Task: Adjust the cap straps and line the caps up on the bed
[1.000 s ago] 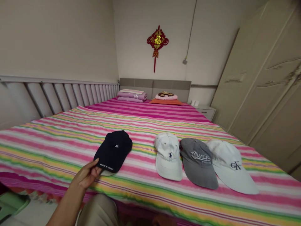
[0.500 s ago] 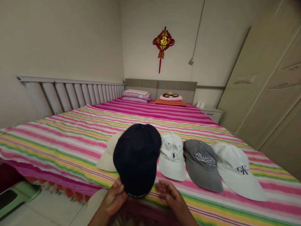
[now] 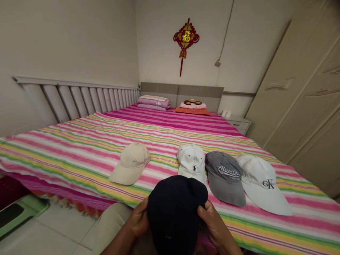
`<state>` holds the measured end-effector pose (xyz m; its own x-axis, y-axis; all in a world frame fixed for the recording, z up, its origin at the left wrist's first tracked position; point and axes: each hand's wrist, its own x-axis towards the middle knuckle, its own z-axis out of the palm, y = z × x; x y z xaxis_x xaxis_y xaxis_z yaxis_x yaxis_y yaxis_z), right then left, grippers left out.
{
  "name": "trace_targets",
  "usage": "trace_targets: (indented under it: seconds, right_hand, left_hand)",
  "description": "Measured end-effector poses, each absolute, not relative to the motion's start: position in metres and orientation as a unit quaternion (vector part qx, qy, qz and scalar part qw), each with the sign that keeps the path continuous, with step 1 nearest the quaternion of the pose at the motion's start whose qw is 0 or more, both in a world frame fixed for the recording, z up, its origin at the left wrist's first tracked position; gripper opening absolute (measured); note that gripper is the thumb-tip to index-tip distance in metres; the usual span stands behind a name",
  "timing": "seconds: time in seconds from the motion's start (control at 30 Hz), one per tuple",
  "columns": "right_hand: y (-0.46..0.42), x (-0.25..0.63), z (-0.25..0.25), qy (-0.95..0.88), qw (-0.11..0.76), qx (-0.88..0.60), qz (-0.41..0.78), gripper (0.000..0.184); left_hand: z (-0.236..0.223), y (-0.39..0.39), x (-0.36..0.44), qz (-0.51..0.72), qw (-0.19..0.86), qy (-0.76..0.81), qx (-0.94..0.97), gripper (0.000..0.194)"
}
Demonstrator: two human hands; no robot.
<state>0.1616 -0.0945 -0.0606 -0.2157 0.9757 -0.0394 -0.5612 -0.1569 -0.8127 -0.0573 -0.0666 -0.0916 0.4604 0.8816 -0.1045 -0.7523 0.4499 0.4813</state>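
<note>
Between my two hands is a dark navy baseball cap [image 3: 175, 212], held in front of me over the bed's near edge. My left hand [image 3: 138, 219] grips its left side, while my right hand [image 3: 211, 219] pinches its right side with the thumb on top. A beige cap [image 3: 131, 163] lies on the bed to the left. Just beyond the navy cap sits a white cap with a small dark emblem [image 3: 191, 159], its brim partly hidden. A grey cap with white lettering [image 3: 225, 177] and a white cap marked CK [image 3: 262, 182] follow to the right.
A striped sheet [image 3: 87, 141] covers the bed. Folded bedding [image 3: 154, 103] and an orange cushion [image 3: 192, 111] lie near the headboard [image 3: 183, 92]. A green stool [image 3: 25, 216] stands on the floor at left, and a wardrobe [image 3: 294, 92] at right.
The navy cap has come down and nearer to me, slightly right, uncovering the beige cap. My right hand, apart from it before, now grips its right side. The view has shifted slightly.
</note>
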Motion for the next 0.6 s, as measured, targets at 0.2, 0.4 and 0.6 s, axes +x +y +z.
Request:
trace_targets:
  seconds: [0.2, 0.4, 0.6]
  right_hand:
    - [-0.097, 0.175, -0.048, -0.313, 0.552, -0.293, 0.715, 0.031]
    - [-0.094, 0.177, -0.04, -0.26, 0.617, -0.275, 0.69, 0.024]
    - [-0.101, 0.194, -0.062, -0.278, 0.555, -0.253, 0.742, 0.042]
  left_hand:
    - [-0.079, -0.063, -0.056, 0.516, 0.808, 0.166, 0.23, 0.018]
    - [-0.073, -0.06, -0.065, 0.483, 0.836, 0.201, 0.166, 0.006]
    - [-0.063, -0.055, -0.059, 0.428, 0.862, 0.194, 0.187, 0.016]
